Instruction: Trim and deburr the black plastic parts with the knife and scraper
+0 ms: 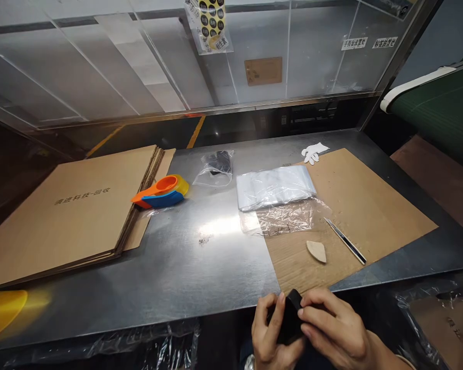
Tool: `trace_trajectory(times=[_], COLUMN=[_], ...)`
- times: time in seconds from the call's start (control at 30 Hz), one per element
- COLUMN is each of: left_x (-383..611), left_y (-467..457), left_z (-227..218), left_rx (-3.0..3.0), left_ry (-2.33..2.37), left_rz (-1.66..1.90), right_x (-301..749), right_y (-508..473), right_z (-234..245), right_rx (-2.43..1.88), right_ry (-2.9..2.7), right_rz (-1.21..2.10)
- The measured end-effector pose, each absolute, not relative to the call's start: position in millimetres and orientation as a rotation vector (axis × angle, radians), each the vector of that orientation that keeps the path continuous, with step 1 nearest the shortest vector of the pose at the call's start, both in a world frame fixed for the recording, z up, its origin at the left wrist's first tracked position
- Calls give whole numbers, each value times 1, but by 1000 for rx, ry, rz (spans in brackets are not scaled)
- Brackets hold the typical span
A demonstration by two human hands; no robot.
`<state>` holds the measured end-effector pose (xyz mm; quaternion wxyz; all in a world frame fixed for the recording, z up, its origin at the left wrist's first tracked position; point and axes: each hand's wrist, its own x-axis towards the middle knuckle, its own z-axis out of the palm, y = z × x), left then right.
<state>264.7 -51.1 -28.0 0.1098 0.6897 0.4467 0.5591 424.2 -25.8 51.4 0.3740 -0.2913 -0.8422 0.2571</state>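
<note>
A small black piece (294, 299) is held between both hands just off the front edge of the metal table; its exact kind is not clear. My left hand (268, 334) is closed around its left side, thumb and fingers bent over it. My right hand (337, 326) pinches its upper right edge with the fingertips. Beyond the hands lies a cardboard sheet (374, 195). On it are a tan wedge-shaped piece (317, 252) and a slim utility knife (345, 241). A stack of clear plastic bags (275, 186) rests across the sheet's left edge.
Flat cardboard (81, 205) is stacked at the left, with an orange and blue tape dispenser (160, 192) beside it. A clear bag with dark contents (218, 165) and a white glove (314, 152) lie farther back. A yellow tape roll (3, 313) sits at the near left.
</note>
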Motion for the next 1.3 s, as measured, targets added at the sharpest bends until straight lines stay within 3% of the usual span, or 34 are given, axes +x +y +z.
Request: trace_trajectory(times=[0.4, 0.53, 0.67, 0.83, 0.97, 1.17, 1.3], left_x=[265, 267, 260, 256, 264, 272, 271], left_y=[-55, -56, -52, -40, -39, -42, -42], left_z=[-25, -17, -11, -4, -6, -6, 2], left_rx=[2002, 1912, 1433, 579, 241, 17, 3], left_ry=[1366, 1443, 1197, 666, 380, 608, 629], left_rz=[1529, 1350, 1077, 842, 616, 640, 723], right_x=[422, 421, 423, 422, 415, 411, 435], right_y=[-25, -25, -15, 1, 2, 0, 16], right_z=[50, 36, 24, 22, 23, 15, -1], right_rx=[-887, -1100, -1301, -1300, -1275, -1363, -1526], right_ry=[-2011, -1827, -1489, -1291, -1294, -1390, -1489], right_rz=[678, 963, 1256, 1332, 1387, 1291, 905])
